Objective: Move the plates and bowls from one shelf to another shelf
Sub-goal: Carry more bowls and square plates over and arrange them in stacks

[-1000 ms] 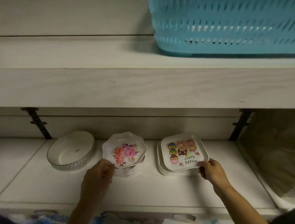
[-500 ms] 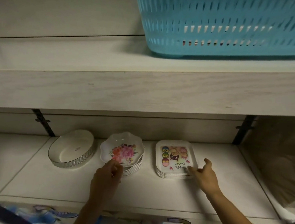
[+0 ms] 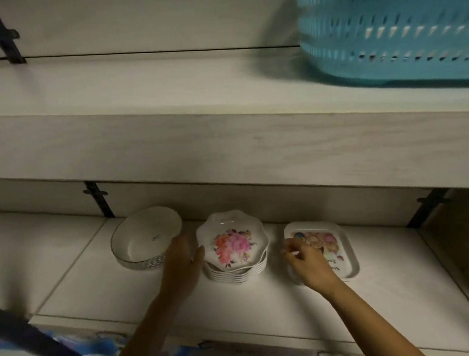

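Note:
A stack of several scalloped white plates with a pink flower print (image 3: 233, 248) stands on the lower shelf (image 3: 110, 288). To its right lies a stack of square plates with a cartoon print (image 3: 338, 249). A round white bowl (image 3: 145, 238) sits to the left. My left hand (image 3: 180, 266) is between the bowl and the flower stack, fingers spread, thumb against the stack's left rim. My right hand (image 3: 308, 263) hovers over the left side of the square plates with its fingers loosely bent, and hides that part.
The pale wooden upper shelf (image 3: 137, 101) runs above, with a turquoise slotted basket (image 3: 389, 25) at its right end. Black wall brackets (image 3: 99, 201) stand behind the lower shelf. A dark bar (image 3: 44, 341) crosses the lower left corner.
The square plate my right hand held up now lies on its stack, and that hand has shifted left. My left hand has slid from the front of the flower plates to their left side.

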The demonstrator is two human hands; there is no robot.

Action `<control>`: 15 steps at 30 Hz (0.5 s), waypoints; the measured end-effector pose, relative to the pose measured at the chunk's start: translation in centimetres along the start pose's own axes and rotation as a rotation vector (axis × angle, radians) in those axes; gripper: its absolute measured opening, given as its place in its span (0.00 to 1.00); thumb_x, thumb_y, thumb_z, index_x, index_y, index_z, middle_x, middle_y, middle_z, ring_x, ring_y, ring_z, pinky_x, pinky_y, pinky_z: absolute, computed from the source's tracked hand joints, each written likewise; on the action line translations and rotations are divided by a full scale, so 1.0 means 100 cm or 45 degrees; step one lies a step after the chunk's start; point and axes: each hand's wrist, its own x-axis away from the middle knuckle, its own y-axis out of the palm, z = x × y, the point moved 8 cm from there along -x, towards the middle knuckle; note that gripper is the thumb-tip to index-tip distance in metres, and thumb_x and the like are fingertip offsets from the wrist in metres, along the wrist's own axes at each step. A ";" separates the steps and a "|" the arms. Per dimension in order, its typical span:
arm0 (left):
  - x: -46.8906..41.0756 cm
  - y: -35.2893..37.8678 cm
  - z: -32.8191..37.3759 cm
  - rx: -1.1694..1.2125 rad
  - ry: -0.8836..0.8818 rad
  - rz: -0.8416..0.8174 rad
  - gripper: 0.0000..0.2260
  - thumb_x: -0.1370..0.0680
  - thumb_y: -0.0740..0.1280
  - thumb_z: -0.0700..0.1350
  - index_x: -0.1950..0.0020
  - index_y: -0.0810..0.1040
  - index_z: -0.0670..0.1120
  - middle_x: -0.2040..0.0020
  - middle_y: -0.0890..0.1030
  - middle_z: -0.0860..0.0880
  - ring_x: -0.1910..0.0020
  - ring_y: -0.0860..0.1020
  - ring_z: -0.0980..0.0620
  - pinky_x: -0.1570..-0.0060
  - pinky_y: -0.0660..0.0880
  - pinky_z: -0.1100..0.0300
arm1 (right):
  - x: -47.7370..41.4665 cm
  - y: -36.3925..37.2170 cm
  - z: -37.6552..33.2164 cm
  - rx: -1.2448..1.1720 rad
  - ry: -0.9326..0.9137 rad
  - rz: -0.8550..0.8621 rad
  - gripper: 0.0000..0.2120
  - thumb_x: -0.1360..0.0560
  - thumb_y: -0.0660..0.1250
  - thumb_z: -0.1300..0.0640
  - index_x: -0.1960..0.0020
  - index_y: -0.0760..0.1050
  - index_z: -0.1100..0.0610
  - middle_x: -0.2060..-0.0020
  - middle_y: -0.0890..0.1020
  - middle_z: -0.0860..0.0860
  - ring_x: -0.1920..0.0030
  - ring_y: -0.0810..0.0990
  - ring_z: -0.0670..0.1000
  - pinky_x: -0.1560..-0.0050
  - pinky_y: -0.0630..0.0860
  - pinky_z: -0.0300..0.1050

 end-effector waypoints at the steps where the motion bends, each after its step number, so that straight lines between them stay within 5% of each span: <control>1: -0.009 0.004 -0.005 0.001 -0.010 -0.049 0.17 0.23 0.63 0.44 0.36 0.69 0.39 0.40 0.75 0.39 0.41 0.74 0.42 0.42 0.71 0.54 | -0.004 0.010 -0.006 0.017 -0.003 -0.029 0.15 0.22 0.59 0.56 0.37 0.71 0.59 0.44 0.78 0.55 0.48 0.78 0.52 0.50 0.72 0.43; 4: -0.037 0.023 -0.029 -0.017 -0.017 -0.195 0.20 0.24 0.62 0.51 0.37 0.68 0.42 0.41 0.76 0.40 0.43 0.76 0.42 0.43 0.74 0.47 | -0.011 0.032 -0.026 -0.006 0.011 -0.088 0.23 0.21 0.58 0.55 0.28 0.61 0.59 0.31 0.69 0.57 0.36 0.73 0.55 0.38 0.68 0.43; 8: -0.044 0.032 -0.029 0.024 0.023 -0.305 0.22 0.23 0.60 0.46 0.31 0.63 0.43 0.33 0.71 0.41 0.36 0.71 0.42 0.37 0.70 0.53 | -0.016 0.049 -0.036 0.027 0.041 -0.049 0.24 0.20 0.57 0.57 0.27 0.57 0.60 0.29 0.66 0.57 0.32 0.69 0.57 0.37 0.66 0.41; 10: -0.035 0.037 -0.024 0.102 0.020 -0.369 0.21 0.22 0.58 0.40 0.29 0.60 0.42 0.34 0.71 0.41 0.38 0.72 0.43 0.43 0.68 0.60 | -0.020 0.053 -0.031 0.066 0.091 -0.017 0.26 0.20 0.56 0.58 0.25 0.52 0.57 0.28 0.64 0.57 0.30 0.67 0.58 0.33 0.64 0.45; 15: -0.022 0.053 -0.031 0.195 -0.068 -0.481 0.21 0.22 0.58 0.39 0.31 0.56 0.39 0.32 0.69 0.40 0.37 0.72 0.44 0.45 0.68 0.60 | -0.029 0.053 -0.028 0.099 0.128 0.044 0.26 0.20 0.53 0.61 0.24 0.49 0.55 0.31 0.69 0.59 0.33 0.70 0.60 0.35 0.66 0.45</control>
